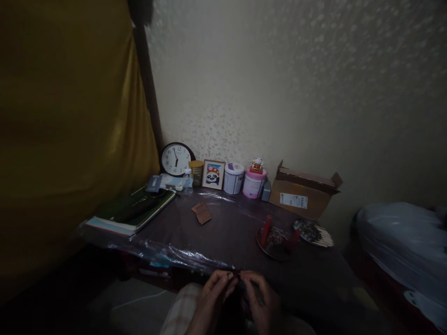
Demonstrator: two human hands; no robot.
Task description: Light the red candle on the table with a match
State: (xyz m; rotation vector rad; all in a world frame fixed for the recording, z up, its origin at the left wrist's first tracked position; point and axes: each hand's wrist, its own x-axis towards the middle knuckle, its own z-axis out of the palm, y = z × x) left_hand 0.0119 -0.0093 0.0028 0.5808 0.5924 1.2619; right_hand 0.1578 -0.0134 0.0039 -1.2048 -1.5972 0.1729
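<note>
**Fiddly fingertip stuff in a really dim corner**

So both hands are down at the front edge of the desk (226, 237), roughly mid-way along it. The left hand (211, 297) has its fingers pinched narrow around a small tan piece (230, 276). The right hand (261, 295) is right beside it, fingertips bunched close together next to something dark; it's too murky there to tell what it's gripping, if anything. Can't say whether either one touches the desk either.

Further in, left of centre and well apart from the hands, there's a bit of flat brown stuff (201, 213) lying on the clear plastic cover. Toward the right edge sits a round dish (260, 244) with red sticks (267, 231) in it, and just behind that a plate of pale sticks (321, 236), dark at one end.

Back edge is the crowded part. Starting at the back left corner: wall clock (175, 159), small clear bottle (187, 177), yellow-lidded jar (196, 174), framed panda picture (213, 175), white canister (233, 179), then a pink canister (253, 186) with a lucky cat figurine (257, 164) on its lid. A labelled cardboard box (316, 197) takes the back right corner, and a big green book (136, 211) lies flat along the left edge.
</note>
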